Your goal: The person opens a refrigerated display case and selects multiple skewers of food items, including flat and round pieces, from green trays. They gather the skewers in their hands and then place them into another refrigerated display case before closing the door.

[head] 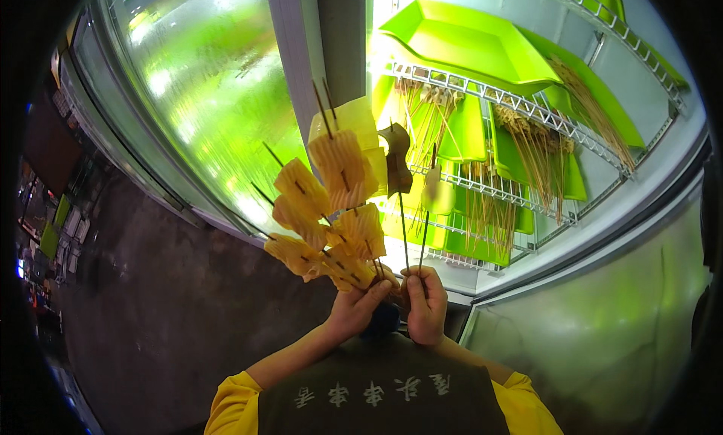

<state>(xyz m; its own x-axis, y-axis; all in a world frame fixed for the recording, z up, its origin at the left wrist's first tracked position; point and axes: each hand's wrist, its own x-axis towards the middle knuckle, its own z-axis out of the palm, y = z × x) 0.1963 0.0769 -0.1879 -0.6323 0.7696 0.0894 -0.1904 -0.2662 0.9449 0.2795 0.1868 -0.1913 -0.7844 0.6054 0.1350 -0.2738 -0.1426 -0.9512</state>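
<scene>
My left hand (358,308) grips the lower ends of several skewers threaded with pale yellow, ridged food slices (344,169), which fan out up and to the left. Close beside it, my right hand (426,305) pinches two thin sticks between thumb and fingers. One of these carries a dark brown folded food piece (397,158) near its top, the other a small pale piece (432,189). The hands are almost touching; the skewers' lowest ends are hidden by the fingers.
Before me stands an open, lit refrigerated cabinet with white wire shelves (497,99). An empty-looking green tray (469,42) lies on top; other green trays below hold bundles of skewers (534,158). A fogged glass door (209,96) is at left, another glass panel (587,299) at lower right.
</scene>
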